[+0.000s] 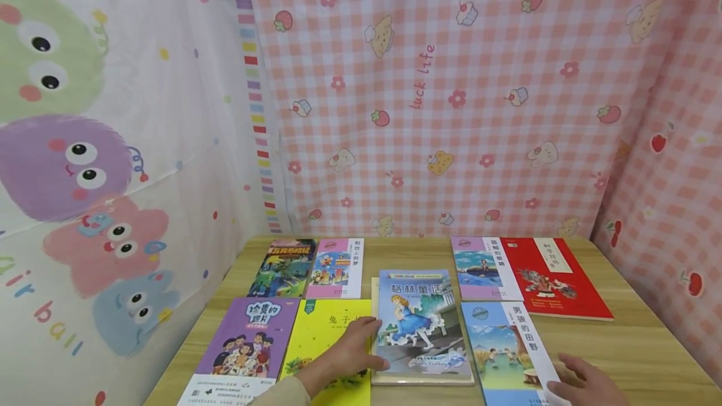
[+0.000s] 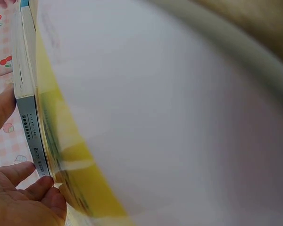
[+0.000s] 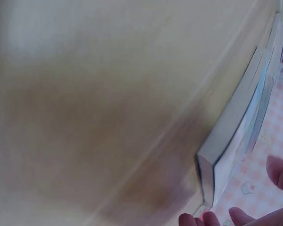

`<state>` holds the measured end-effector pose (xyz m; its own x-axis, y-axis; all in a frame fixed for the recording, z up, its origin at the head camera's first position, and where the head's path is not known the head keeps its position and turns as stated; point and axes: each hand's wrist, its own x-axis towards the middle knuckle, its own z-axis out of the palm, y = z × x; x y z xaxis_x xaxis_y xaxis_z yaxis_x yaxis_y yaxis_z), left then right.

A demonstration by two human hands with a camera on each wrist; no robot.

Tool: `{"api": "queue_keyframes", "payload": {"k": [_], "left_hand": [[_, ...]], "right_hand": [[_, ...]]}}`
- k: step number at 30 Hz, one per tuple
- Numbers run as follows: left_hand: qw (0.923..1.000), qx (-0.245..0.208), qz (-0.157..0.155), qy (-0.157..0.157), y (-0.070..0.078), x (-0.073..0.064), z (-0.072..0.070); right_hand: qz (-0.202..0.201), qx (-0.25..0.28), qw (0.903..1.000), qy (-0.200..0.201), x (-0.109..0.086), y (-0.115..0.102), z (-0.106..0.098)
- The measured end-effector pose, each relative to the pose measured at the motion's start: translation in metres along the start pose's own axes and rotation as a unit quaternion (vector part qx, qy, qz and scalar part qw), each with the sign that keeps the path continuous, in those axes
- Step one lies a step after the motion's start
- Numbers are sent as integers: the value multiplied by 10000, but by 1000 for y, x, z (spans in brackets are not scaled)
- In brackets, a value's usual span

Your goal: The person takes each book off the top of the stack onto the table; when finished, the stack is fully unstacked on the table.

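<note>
A blue picture-cover book (image 1: pixel 423 318) lies at the table's front middle, atop another book whose pale edge (image 1: pixel 375 331) shows at the left. My left hand (image 1: pixel 352 349) is at this pile's left side, over the yellow book (image 1: pixel 316 331), thumb near the lower corner. In the left wrist view, fingertips (image 2: pixel 43 184) touch the grey-blue spine (image 2: pixel 32 127). My right hand (image 1: pixel 586 384) is beside the right edge of a blue-and-white book (image 1: pixel 507 349), fingers loosely bent and holding nothing. The right wrist view shows its fingers (image 3: pixel 240 216) near that book's corner; contact is unclear.
A purple book (image 1: pixel 248 337) lies at front left. Behind are a dark green book (image 1: pixel 282 268) and a pink-bordered book (image 1: pixel 336 268). At back right, another pink-bordered book (image 1: pixel 485 268) adjoins a red book (image 1: pixel 558 277). Patterned cloths (image 1: pixel 440 80) surround the wooden table (image 1: pixel 632 356).
</note>
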<state>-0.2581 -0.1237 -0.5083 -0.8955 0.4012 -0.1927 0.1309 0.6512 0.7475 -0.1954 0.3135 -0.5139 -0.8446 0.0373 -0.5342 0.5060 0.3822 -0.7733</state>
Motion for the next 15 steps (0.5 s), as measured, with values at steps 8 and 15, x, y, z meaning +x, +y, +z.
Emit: {"api": "queue_keyframes", "payload": {"k": [8, 15], "left_hand": [[9999, 118, -20, 18, -1, 2, 0], [9996, 236, -139, 11, 0, 4, -1]], "right_hand": [[-383, -646, 9962, 431, -4, -26, 14], [-1003, -395, 9931, 453, 8, -61, 46]]}}
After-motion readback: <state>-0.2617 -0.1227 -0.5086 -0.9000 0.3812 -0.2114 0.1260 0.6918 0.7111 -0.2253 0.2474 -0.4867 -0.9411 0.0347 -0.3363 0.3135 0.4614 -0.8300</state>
